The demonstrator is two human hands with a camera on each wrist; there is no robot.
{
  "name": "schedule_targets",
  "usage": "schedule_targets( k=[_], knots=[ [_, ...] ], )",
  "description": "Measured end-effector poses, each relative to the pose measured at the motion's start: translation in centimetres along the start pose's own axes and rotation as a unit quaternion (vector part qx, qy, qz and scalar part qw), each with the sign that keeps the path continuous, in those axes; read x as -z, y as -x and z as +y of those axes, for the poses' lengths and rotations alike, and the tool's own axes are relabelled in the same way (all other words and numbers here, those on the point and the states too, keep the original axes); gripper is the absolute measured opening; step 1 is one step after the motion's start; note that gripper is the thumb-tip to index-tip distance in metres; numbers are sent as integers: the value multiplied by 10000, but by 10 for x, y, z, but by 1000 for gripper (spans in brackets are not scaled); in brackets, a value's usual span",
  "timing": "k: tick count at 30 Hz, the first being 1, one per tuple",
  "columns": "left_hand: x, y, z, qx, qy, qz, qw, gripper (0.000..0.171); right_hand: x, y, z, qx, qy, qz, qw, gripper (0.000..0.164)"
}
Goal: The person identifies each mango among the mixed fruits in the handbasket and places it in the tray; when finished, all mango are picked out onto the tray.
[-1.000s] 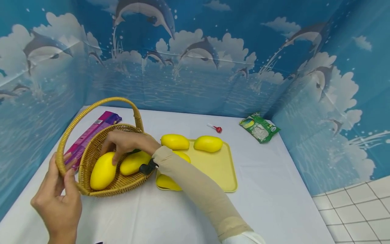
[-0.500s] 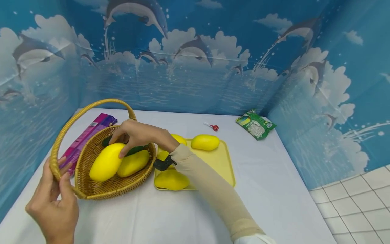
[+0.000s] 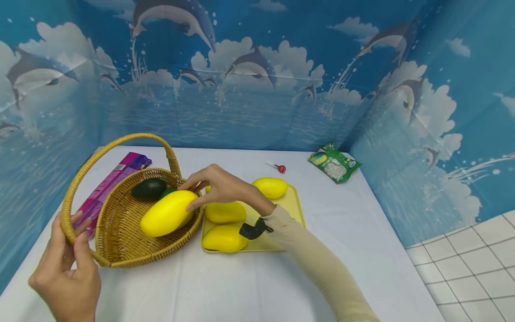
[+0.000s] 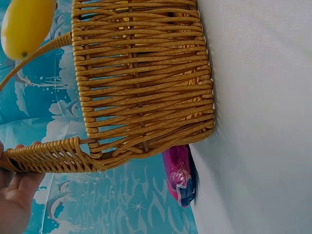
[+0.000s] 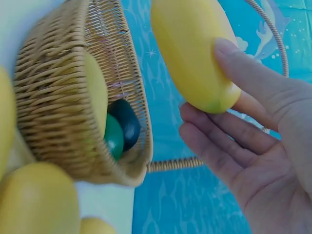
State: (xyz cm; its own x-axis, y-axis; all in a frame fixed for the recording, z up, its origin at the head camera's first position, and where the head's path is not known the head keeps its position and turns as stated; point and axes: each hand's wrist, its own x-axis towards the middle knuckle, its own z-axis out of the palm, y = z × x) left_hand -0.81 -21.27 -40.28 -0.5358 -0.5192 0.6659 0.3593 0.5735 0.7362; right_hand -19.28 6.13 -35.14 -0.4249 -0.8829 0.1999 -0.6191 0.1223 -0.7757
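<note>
My left hand (image 3: 66,277) grips the side of the wicker basket's handle (image 3: 141,136) at the left of the head view. In my right hand (image 3: 219,185), between thumb and fingers, is a yellow mango (image 3: 166,214), raised above the right part of the basket (image 3: 116,237). The right wrist view shows this mango (image 5: 195,53) apart from the basket wall. Inside the basket lie a dark green avocado-like fruit (image 3: 149,188) and a brighter green one (image 5: 114,136), partly hidden. Another yellow mango (image 5: 95,92) sits against the basket's near wall, mostly covered in the head view.
Right of the basket, a yellow tray (image 3: 294,203) bears several mangoes (image 3: 225,238), one partly hidden by my right hand. A purple packet (image 3: 104,185) lies behind the basket. Farther back are a red lollipop (image 3: 281,168) and a green bag (image 3: 335,163). Dolphin-printed curtains (image 3: 257,112) enclose the table.
My right hand has lifted the mango from the basket's left part and moved it rightward, uncovering the dark green fruit. My left hand keeps its grip on the handle.
</note>
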Motion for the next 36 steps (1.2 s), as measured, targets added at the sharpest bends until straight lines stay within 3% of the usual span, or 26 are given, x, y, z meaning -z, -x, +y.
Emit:
schedule_targets(
  k=[6,11,15,25,36],
  knots=[
    [1,1,-1,84,-189,-57,9998,48,4,46,4,-160,-91,847,9962,43],
    [1,1,-1,95,-351,-89,9993,49,8,86,7,-596,23,1627,9849,43],
    [-1,1,-1,128,-357,-32,9993,49,12,116,8,-854,-163,2013,9757,46],
    [0,-1,0,48,-179,-35,9998,47,14,182,22,-1496,-177,2471,9572,46],
    [2,-1,-3,88,139,-90,9998,47,14,225,58,-1948,-357,2514,9474,47]
  ],
)
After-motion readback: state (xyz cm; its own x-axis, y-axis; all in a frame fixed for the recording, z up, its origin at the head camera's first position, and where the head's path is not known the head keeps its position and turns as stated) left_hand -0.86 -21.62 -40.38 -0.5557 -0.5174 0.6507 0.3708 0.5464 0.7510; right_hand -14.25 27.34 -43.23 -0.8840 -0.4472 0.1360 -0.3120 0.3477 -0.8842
